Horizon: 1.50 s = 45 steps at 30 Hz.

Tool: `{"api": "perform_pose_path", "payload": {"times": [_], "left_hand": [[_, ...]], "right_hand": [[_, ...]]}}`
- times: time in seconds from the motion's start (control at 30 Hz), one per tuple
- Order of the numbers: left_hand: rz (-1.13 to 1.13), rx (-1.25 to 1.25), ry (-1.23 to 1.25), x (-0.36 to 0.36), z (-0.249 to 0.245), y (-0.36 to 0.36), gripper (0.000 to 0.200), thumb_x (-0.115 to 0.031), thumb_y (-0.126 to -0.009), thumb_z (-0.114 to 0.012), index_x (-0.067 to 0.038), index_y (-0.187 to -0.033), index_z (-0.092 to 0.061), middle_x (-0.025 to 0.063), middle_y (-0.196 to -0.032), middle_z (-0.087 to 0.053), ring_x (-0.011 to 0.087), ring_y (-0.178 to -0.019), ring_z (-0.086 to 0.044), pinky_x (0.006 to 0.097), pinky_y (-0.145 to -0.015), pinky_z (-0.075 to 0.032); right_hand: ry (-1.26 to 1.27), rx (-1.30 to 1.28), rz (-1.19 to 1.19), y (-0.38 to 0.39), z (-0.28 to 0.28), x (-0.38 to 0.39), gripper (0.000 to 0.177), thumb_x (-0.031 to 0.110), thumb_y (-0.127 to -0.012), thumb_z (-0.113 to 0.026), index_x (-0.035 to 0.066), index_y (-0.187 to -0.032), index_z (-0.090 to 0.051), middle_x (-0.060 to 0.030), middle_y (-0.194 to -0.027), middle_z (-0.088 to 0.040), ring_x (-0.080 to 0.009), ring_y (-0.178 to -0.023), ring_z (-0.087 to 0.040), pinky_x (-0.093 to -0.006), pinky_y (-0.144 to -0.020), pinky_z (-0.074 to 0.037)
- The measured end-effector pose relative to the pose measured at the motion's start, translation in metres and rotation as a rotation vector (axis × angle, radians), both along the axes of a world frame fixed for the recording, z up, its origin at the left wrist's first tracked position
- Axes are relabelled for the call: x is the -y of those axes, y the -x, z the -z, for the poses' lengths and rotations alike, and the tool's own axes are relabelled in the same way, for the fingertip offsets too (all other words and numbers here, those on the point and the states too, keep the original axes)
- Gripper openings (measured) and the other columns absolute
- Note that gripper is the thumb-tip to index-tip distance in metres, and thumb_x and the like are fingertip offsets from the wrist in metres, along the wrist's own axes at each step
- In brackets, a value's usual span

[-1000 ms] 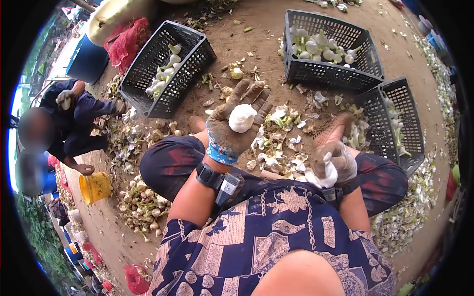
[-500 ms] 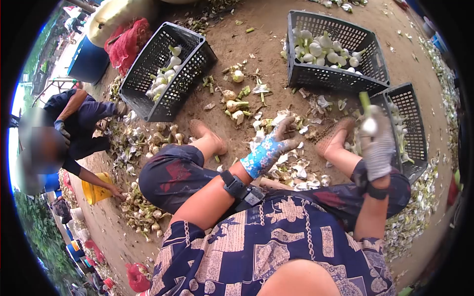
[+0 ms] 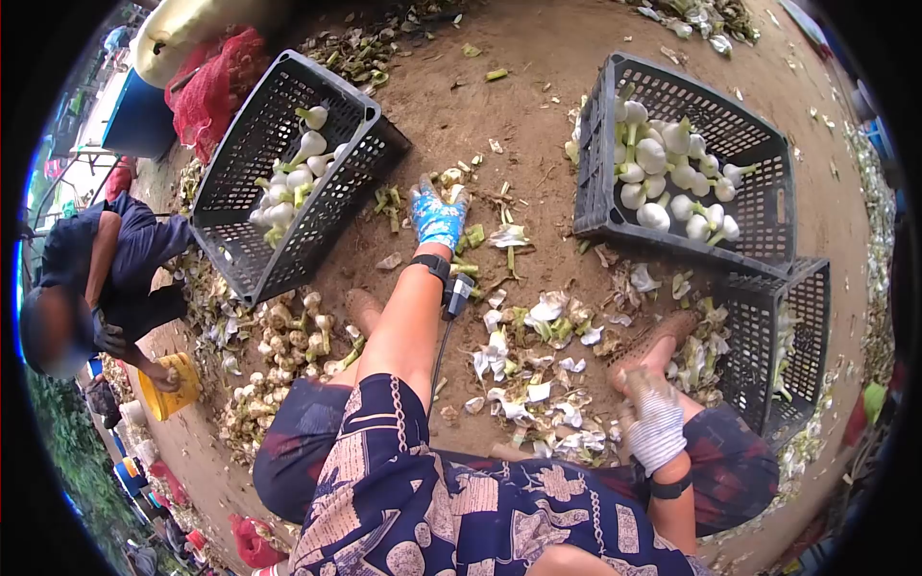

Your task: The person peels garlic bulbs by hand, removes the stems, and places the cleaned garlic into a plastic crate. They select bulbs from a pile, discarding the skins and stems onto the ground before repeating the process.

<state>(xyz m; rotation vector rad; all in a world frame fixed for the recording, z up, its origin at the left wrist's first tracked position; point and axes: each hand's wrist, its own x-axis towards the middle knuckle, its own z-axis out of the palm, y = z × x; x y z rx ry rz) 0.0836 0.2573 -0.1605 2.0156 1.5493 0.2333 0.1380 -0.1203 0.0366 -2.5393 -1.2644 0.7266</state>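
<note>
My left hand [image 3: 439,213], in a blue flowered glove with bare-looking grey fingertips, reaches forward to the ground. Its fingers are apart, right at a garlic bulb [image 3: 450,178] among cut green stems. Over my right knee is my right hand [image 3: 655,420] in a whitish knit glove, fingers loosely bent and apart, with nothing visible in them. Trimmed garlic bulbs [image 3: 309,146] lie in the black crate [image 3: 331,223] ahead on the left. More white bulbs [image 3: 676,154] fill part of the black crate [image 3: 672,240] ahead on the right.
Another black crate [image 3: 744,360] stands at my right, holding stems. Peelings [image 3: 547,384] litter the dirt between my feet. Untrimmed garlic [image 3: 288,336] is heaped at my left. A person [image 3: 115,250] crouches there beside a yellow bucket [image 3: 173,386]. Red net bags [image 3: 219,91] lie behind the left crate.
My left hand has stretched forward to the garlic on the ground. The right hand, which held a green-stemmed garlic bulb by the right crates, has come back over my knee without it. The view has shifted.
</note>
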Motion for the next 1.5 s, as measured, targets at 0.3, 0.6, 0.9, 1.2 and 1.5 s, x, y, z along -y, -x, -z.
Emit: {"api": "perform_pose_path", "payload": {"times": [0.3, 0.6, 0.9, 1.2, 1.5], "left_hand": [[0.401, -0.088, 0.190, -0.037, 0.058, -0.027, 0.031, -0.014, -0.075, -0.057, -0.005, -0.104, -0.063, 0.0201, -0.103, -0.061, 0.0336, -0.097, -0.059, 0.0394, -0.085, -0.047], [0.641, 0.360, 0.856, 0.125, -0.083, 0.042, 0.028, -0.029, -0.084, -0.063, -0.002, -0.093, -0.064, 0.0008, -0.070, -0.060, 0.0093, -0.061, -0.052, 0.0237, -0.055, -0.043], [0.360, 0.886, 0.933, 0.204, -0.218, 0.105, 0.071, -0.025, -0.077, -0.072, -0.003, -0.134, -0.036, 0.0084, -0.122, -0.051, 0.0146, -0.104, -0.053, 0.0257, -0.083, -0.047], [0.991, 0.543, -0.189, 0.237, -0.270, 0.136, 0.066, -0.009, -0.064, -0.077, -0.005, -0.124, -0.049, 0.0162, -0.112, -0.056, 0.0309, -0.103, -0.056, 0.0345, -0.088, -0.045], [0.722, 1.013, 0.891, 0.252, -0.271, 0.132, 0.054, -0.018, -0.082, -0.066, -0.001, -0.127, -0.044, 0.0069, -0.098, -0.059, 0.0175, -0.084, -0.059, 0.0266, -0.071, -0.049]], "right_hand": [[0.028, -0.177, -0.069, 0.005, 0.043, -0.042, 0.037, 0.009, -0.070, -0.060, 0.003, -0.106, -0.055, -0.0172, -0.096, -0.059, -0.0340, -0.085, -0.058, -0.0414, -0.075, -0.048], [-0.327, -0.171, 0.038, 0.011, 0.078, -0.093, 0.053, 0.013, -0.072, -0.061, 0.004, -0.122, -0.048, -0.0211, -0.113, -0.054, -0.0362, -0.106, -0.052, -0.0413, -0.091, -0.043], [-1.083, -1.356, 0.456, 0.072, -0.025, -0.060, 0.055, 0.022, -0.086, -0.059, 0.003, -0.133, -0.037, -0.0091, -0.120, -0.051, -0.0147, -0.096, -0.056, -0.0266, -0.077, -0.049], [-0.816, -0.579, 0.326, 0.086, -0.066, -0.008, 0.023, 0.022, -0.090, -0.056, 0.000, -0.095, -0.062, -0.0099, -0.080, -0.066, -0.0135, -0.074, -0.062, -0.0268, -0.062, -0.050], [-0.990, -0.570, 0.282, 0.093, -0.074, 0.018, 0.020, 0.017, -0.091, -0.052, 0.001, -0.096, -0.062, -0.0037, -0.069, -0.062, -0.0082, -0.056, -0.055, -0.0237, -0.048, -0.043]]}}
